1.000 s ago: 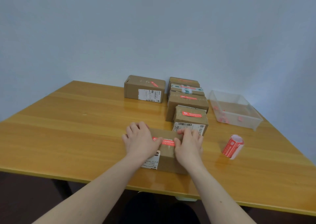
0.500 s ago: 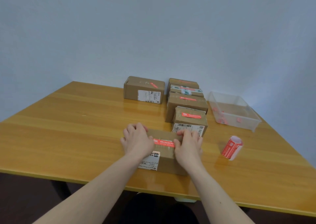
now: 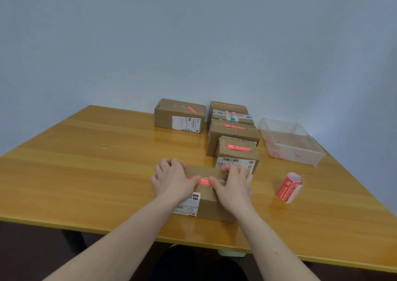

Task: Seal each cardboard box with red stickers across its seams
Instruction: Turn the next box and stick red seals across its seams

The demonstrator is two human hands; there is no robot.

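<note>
Presently: wooden table (image 3: 86,162) carries work. Sealed boxes (image 3: 233,134) ranked at far side, each showing red strip, apparently set clear of work zone. Clear bin (image 3: 312,155) at right holds red scraps, likely peeled waste. Sticker roll (image 3: 289,187) stands near right hand's side, within reach for next strip. Current box (image 3: 209,205) near front edge, between both hands. Left hand (image 3: 173,182) and right hand (image 3: 235,185) lie on box top, fingers bent over far edge, thumbs pressing red sticker (image 3: 204,181) along top seam; judged smoothing for adhesion.
</note>
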